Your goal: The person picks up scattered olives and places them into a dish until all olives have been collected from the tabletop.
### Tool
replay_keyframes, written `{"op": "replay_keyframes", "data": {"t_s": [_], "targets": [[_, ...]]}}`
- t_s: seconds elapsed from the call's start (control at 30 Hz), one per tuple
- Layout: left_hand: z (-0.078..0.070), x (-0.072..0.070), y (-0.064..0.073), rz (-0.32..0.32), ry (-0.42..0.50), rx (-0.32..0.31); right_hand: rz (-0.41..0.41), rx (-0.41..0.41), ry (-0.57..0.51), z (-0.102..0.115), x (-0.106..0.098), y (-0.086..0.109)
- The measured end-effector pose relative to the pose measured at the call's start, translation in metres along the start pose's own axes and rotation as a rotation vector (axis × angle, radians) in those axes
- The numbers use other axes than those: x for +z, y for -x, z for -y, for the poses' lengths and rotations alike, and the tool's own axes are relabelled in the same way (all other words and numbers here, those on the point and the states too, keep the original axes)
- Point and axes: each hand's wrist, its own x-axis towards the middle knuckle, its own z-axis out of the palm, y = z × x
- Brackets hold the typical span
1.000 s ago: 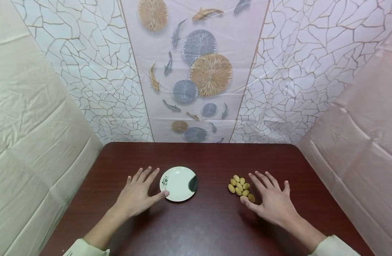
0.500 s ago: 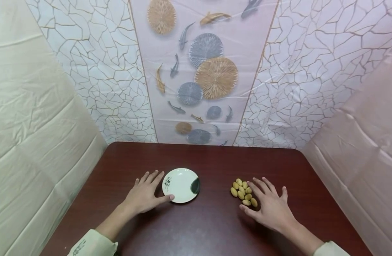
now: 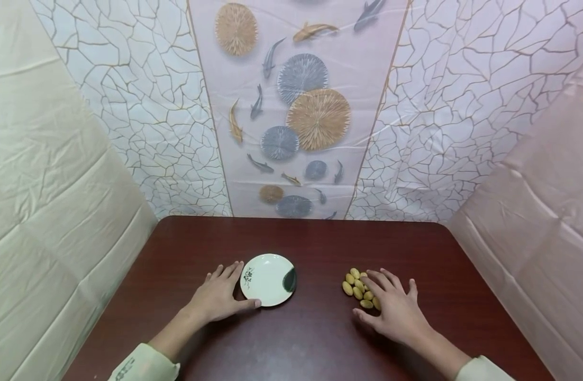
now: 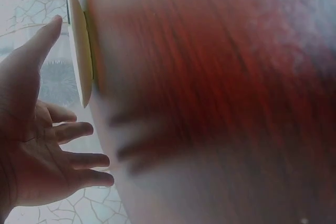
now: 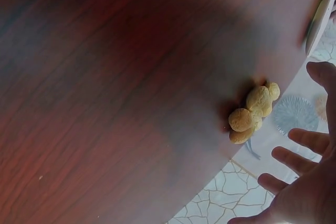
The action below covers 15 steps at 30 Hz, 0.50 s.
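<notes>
A small round white plate (image 3: 266,283) with a dark patch and a floral print lies on the table, left of the middle. My left hand (image 3: 216,299) is spread at its left side, the thumb by the near rim and the fingers by the left rim; contact is unclear. In the left wrist view the plate (image 4: 80,51) appears edge-on beyond the thumb. Several yellowish oval fruits, like olives (image 3: 357,290), lie in a cluster on the right. Over their right side hovers my right hand (image 3: 397,312), fingers spread, hiding some. The right wrist view shows the olives (image 5: 257,103) apart from the fingers.
The dark red-brown table (image 3: 301,338) has a patterned cloth wall (image 3: 291,106) behind its far edge. Beige cloth (image 3: 63,174) hangs along the left and right sides.
My left hand has come closer to the plate's left rim. My right hand has moved left and lower over the olives, covering more of them. The head view has shifted slightly.
</notes>
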Motion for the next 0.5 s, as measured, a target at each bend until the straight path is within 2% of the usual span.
{"op": "replay_keyframes", "data": {"t_s": [0.5], "targets": [[0.0023, 0.0062, -0.0037, 0.018, 0.013, 0.002, 0.018, -0.02, 0.027, 0.0025, 0.0073, -0.0044]]}}
